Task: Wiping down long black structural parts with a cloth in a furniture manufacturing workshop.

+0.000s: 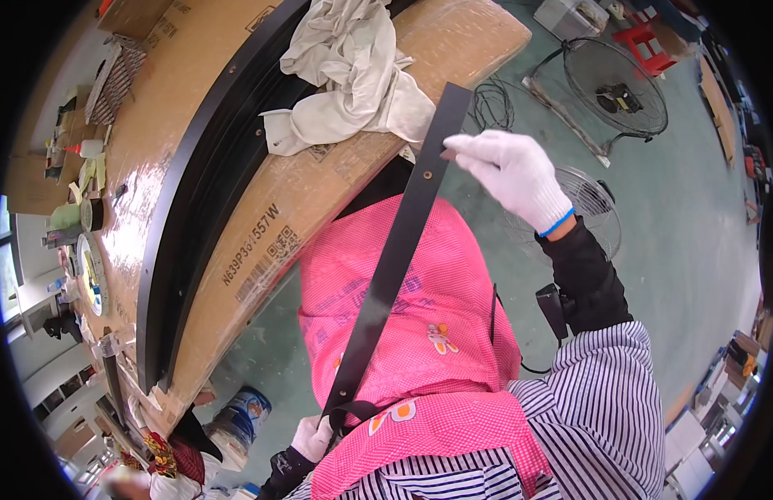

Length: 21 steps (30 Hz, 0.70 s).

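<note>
A long flat black metal strip (pixel 395 250) with small holes runs slantwise in front of my pink apron (pixel 403 333). My right hand (pixel 507 171), in a white glove, pinches the strip's edge near its upper end. My left hand (pixel 313 437), also white-gloved, grips its lower end down by my waist. The strip hangs clear of the workbench.
A cardboard-covered workbench (pixel 261 225) carries a stack of long black strips (pixel 203 175) and a crumpled white cloth (pixel 345 75). Tape rolls and small tools lie at its left end. Two floor fans (pixel 615 87) stand on the green floor. A paint can (pixel 240 417) sits below the bench.
</note>
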Tool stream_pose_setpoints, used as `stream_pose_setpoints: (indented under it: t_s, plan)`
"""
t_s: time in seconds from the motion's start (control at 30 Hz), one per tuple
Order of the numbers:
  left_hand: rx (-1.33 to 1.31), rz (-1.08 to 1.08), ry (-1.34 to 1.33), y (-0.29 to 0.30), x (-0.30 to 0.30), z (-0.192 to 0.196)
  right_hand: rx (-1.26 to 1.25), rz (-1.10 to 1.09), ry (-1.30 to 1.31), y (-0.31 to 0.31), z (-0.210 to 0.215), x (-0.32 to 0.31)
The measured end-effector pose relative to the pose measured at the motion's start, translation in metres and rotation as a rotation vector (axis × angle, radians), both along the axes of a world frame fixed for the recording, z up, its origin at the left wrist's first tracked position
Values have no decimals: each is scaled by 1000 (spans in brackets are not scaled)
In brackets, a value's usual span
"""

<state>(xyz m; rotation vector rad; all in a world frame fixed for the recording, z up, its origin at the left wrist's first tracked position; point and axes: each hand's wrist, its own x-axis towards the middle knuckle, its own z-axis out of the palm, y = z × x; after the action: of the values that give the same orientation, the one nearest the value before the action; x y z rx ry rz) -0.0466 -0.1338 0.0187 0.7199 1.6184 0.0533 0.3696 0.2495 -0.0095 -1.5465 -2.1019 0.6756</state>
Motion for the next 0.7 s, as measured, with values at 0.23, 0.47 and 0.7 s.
stream_pose_setpoints:
  t_s: [0.23,0.47,0.7]
  plan:
    - [-52,-39,13,20,10,13,94,-148,15,7,-2,6]
    - [-12,-54,25,17,9,12,-1192,192,855,-63,59,-61]
    - [28,-4,96,6,11,7,-10,363,244,47,17,10]
